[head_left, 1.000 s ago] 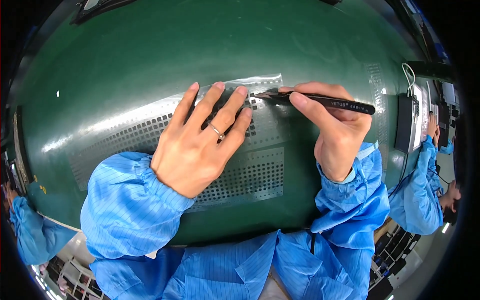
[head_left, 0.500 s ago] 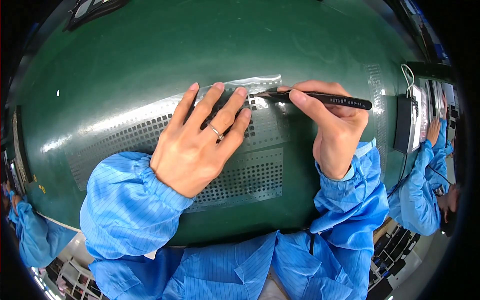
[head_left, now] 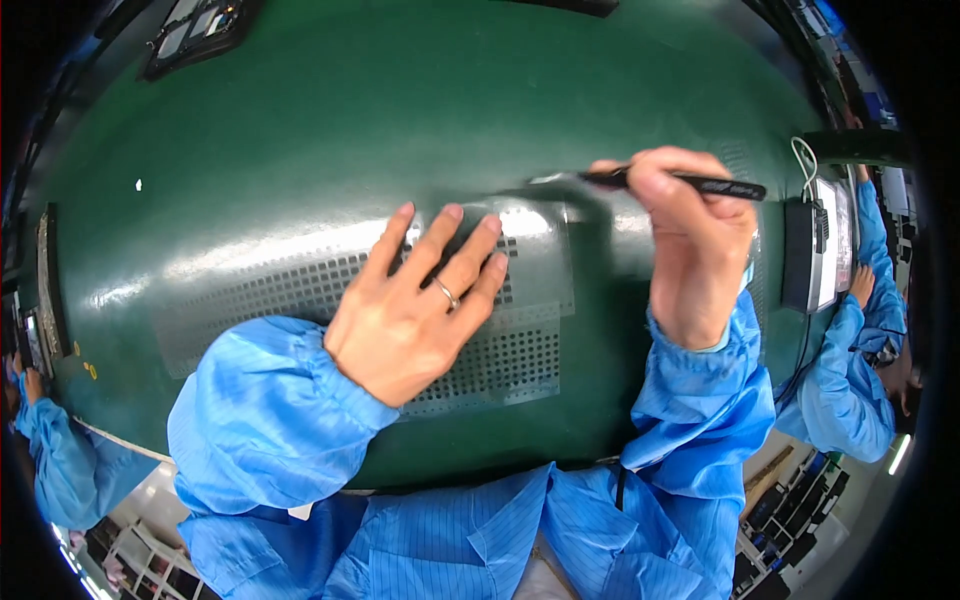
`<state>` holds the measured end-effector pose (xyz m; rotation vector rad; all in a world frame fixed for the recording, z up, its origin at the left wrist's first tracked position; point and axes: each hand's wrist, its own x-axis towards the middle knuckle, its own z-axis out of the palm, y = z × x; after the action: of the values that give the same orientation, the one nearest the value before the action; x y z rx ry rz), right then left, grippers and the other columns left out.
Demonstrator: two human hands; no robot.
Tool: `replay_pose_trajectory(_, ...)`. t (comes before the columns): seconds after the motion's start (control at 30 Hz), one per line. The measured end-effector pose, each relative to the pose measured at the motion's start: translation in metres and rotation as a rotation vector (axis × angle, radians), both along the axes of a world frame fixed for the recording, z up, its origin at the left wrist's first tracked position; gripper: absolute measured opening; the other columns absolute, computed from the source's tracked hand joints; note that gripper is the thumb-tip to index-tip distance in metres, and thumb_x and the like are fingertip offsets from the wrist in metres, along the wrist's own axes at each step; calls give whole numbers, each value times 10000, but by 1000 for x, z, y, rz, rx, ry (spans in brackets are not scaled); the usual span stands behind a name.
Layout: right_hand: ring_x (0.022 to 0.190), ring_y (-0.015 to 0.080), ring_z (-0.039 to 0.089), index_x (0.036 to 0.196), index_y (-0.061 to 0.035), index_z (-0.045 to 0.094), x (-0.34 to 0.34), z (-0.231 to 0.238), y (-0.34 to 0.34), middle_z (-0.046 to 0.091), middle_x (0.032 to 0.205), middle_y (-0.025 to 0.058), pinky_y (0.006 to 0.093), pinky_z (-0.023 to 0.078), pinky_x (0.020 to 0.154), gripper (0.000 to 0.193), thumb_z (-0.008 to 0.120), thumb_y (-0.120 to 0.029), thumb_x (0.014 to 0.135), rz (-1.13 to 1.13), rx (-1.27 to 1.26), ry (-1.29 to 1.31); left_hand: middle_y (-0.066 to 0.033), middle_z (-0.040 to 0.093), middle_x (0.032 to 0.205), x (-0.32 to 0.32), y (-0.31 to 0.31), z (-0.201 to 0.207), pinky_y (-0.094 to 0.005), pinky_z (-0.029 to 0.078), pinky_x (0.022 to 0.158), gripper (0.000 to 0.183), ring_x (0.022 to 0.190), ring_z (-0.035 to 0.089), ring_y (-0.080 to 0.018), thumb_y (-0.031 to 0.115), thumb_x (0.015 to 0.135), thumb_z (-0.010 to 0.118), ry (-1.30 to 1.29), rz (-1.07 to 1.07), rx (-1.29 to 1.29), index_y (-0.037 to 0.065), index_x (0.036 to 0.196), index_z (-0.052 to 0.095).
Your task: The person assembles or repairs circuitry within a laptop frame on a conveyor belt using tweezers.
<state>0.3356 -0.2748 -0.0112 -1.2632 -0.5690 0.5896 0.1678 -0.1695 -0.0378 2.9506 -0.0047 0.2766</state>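
My left hand (head_left: pixel 415 310) lies with its fingers spread over a clear sheet (head_left: pixel 290 285) bearing rows of small dark squares. A second clear sheet (head_left: pixel 515 360) with dark dots lies nearer to me, partly under the same hand. In my right hand (head_left: pixel 700 240) I pinch black tweezers (head_left: pixel 720 187), pointing left. Their tips are smeared by motion and seem raised beyond the far edge of the squared sheet. Whether the tips hold anything cannot be made out.
On the green work surface (head_left: pixel 400 110), a black box with a white panel (head_left: pixel 808 250) stands at the right, beside a co-worker's blue sleeve (head_left: pixel 845 350). A black-framed object (head_left: pixel 195 38) lies far left. At the left edge are a dark bar (head_left: pixel 48 285) and another blue sleeve (head_left: pixel 70 460).
The tweezers have come away from the squared sheet, where their tips touched it by my left fingertips. My right hand has moved a little right. My left hand stays on the sheet.
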Motion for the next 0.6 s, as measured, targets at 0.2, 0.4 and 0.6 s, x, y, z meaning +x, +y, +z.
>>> replay_pose_trajectory(0.2,725,270,585,793,66,563,42,24,17,574,745,148,349,466,724,130,545,-26,703,-38,193,-143,-117,395,1204,-10,-9,22,-458,329,885,413,1048,434,-288,112,659,524,90,-17,19,71,1069,486)
replay_pose_trajectory(0.4,706,261,586,779,64,560,97,4,63,578,738,141,333,452,735,135,567,-33,685,-58,247,-90,-140,392,1201,30,61,39,-409,332,886,544,1047,418,-304,233,688,602,-47,166,171,71,1163,391)
replay_pose_trajectory(0.6,681,211,572,733,34,570,110,-32,128,584,734,107,270,413,740,108,593,-2,634,-75,255,78,-206,390,1170,101,146,-1,-372,366,846,604,1007,435,-355,288,711,591,19,558,-164,92,1214,320)
